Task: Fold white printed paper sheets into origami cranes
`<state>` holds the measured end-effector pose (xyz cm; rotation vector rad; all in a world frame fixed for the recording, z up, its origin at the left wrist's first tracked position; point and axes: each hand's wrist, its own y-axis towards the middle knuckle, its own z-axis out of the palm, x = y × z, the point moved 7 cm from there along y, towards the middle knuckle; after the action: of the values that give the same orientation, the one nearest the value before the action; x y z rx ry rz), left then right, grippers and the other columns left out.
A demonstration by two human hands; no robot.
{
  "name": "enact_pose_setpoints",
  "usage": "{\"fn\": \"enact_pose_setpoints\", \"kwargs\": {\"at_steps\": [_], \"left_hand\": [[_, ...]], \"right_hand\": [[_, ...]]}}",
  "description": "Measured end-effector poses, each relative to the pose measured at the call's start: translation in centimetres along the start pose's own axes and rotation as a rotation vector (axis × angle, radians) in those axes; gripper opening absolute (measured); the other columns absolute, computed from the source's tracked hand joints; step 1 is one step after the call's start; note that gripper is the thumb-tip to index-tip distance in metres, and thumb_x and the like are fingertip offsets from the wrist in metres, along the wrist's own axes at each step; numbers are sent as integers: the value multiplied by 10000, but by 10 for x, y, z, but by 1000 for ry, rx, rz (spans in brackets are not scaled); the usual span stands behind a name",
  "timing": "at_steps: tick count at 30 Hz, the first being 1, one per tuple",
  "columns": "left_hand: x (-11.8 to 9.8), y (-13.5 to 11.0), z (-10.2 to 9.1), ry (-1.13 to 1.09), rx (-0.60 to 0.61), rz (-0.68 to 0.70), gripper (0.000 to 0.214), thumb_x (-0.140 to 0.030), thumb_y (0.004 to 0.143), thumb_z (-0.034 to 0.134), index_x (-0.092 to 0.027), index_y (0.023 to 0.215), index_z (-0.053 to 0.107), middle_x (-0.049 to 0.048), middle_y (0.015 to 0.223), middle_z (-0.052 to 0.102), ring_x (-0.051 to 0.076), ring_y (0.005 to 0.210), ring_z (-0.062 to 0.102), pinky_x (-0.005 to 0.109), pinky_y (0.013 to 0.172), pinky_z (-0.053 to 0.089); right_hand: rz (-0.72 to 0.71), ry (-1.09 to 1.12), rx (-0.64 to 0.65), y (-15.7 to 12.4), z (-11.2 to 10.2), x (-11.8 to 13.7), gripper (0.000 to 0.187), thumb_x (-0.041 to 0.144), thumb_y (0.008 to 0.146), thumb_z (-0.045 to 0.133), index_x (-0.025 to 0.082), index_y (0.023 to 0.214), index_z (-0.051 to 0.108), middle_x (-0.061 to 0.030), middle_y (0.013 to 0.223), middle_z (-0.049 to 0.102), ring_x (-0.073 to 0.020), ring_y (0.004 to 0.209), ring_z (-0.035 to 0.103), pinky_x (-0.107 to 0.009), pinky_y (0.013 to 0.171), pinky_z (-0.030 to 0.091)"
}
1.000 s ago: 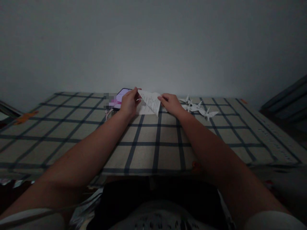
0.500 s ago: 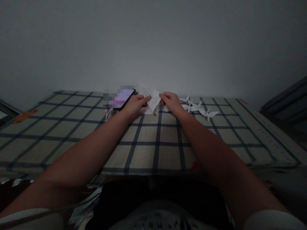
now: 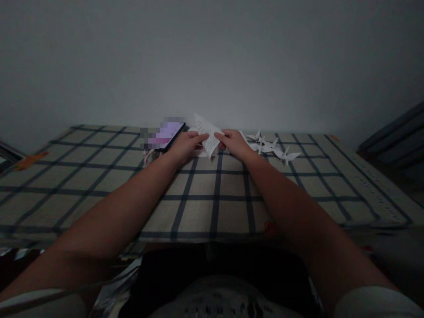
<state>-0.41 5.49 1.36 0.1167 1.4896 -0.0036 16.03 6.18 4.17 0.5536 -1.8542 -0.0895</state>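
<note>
Between my hands, just above the far part of the table, is a folded sheet of printed paper (image 3: 210,140) with its corners pointing up and down. My left hand (image 3: 188,145) pinches its left side, thumb on top. From the right, my right hand (image 3: 232,142) grips the other edge, its thumb lying on the paper and its fingers behind. More pale paper lies on the cloth beneath, partly hidden by the hands. Several white folded paper cranes (image 3: 272,147) rest to the right of my right hand.
A phone with a lit screen (image 3: 168,134) leans at the left of my left hand, a pale cord loop (image 3: 149,156) below it. The checked tablecloth (image 3: 198,212) covers the table, which meets a plain wall (image 3: 212,62) behind.
The paper has turned a little and shows more of its printed face. My right thumb has moved left onto the paper. The view has shifted slightly.
</note>
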Motion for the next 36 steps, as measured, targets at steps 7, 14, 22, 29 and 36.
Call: {"fn": "enact_pose_setpoints", "kwargs": {"at_steps": [7, 14, 22, 29, 36], "left_hand": [[4, -4, 9, 50, 78, -29, 378, -486, 692, 791, -124, 752, 698, 74, 796, 713, 120, 632, 609, 237, 582, 447], [3, -3, 13, 2, 126, -16, 394, -501, 714, 777, -129, 829, 723, 93, 912, 745, 143, 727, 649, 243, 630, 477], [0, -8, 20, -48, 155, 4, 382, -494, 763, 747, -126, 859, 723, 103, 906, 746, 158, 758, 671, 269, 689, 530], [5, -8, 31, -93, 299, -41, 334, -432, 879, 633, -120, 969, 713, 115, 845, 739, 151, 688, 669, 257, 645, 551], [5, -14, 32, -108, 254, -135, 249, -346, 904, 618, -116, 952, 700, 93, 824, 722, 114, 613, 626, 259, 640, 580]], "right_hand": [[5, 67, -91, 5, -8, -5, 336, 379, 899, 599, 164, 644, 556, 34, 557, 517, -73, 509, 462, -226, 514, 339], [-2, 106, -129, 5, -10, -4, 336, 371, 900, 599, 164, 638, 560, 34, 555, 523, -67, 498, 466, -214, 503, 349], [-10, 177, -178, 5, -12, -7, 346, 380, 901, 596, 173, 629, 546, 32, 544, 517, -63, 488, 454, -210, 483, 330], [-3, 214, -208, 3, -15, -7, 320, 362, 905, 588, 171, 650, 555, 46, 528, 494, -60, 466, 431, -214, 470, 317], [-7, 231, -270, 4, -19, -7, 343, 375, 911, 590, 181, 637, 517, 52, 518, 476, -60, 464, 416, -206, 477, 325]]}}
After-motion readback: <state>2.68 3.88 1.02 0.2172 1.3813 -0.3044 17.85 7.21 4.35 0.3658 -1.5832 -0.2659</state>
